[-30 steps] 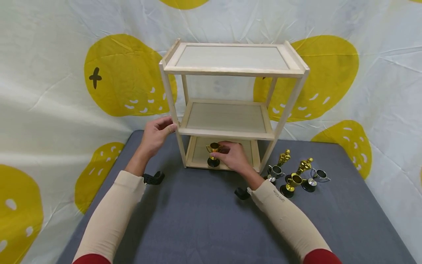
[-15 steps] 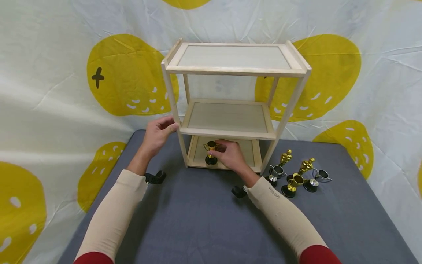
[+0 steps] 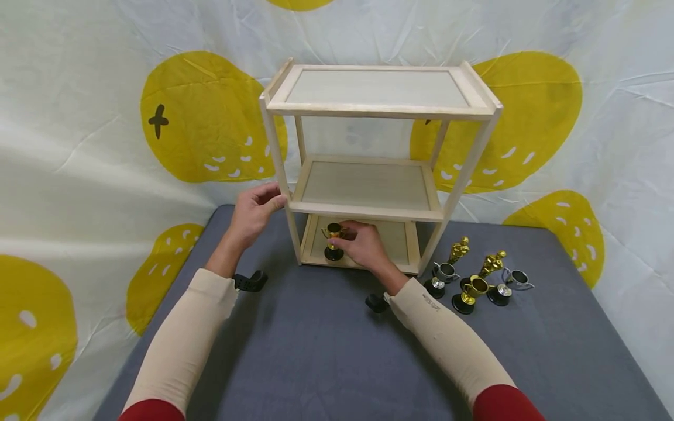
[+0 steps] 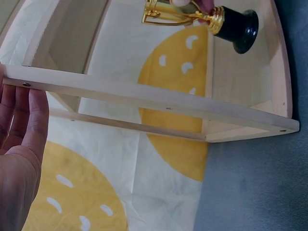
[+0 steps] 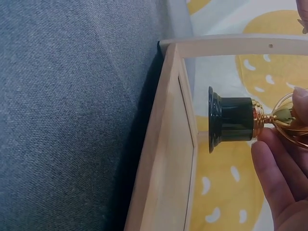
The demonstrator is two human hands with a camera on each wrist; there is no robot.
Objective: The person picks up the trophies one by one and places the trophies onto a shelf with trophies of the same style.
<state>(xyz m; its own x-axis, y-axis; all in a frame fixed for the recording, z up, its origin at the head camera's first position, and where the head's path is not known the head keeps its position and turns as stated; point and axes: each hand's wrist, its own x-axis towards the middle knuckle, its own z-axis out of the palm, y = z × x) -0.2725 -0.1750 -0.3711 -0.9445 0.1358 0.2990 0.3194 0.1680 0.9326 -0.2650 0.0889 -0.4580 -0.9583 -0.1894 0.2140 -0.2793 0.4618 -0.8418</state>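
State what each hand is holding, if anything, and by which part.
Right hand: a gold trophy cup, held above its black base, on one handle's side. Left hand: the wooden rack, held by its front left post near the middle shelf.

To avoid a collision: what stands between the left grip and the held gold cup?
In the head view, the shelf's left front post stands between the left grip and gold cup.

Here, at the bottom shelf's (image 3: 400, 241) front edge, the held gold cup (image 3: 333, 231) is partly covered by the right hand (image 3: 363, 244); in the right wrist view its bowl is cut off. Some left hand (image 3: 251, 213) fingertips are hidden by the left front post (image 3: 276, 155). Toward the desk's (image 3: 316, 362) right edge, the back statuette's (image 3: 459, 250) base is blocked by a silver cup (image 3: 444, 273). Sleeve lettering (image 3: 430, 302): too tiny to be read!
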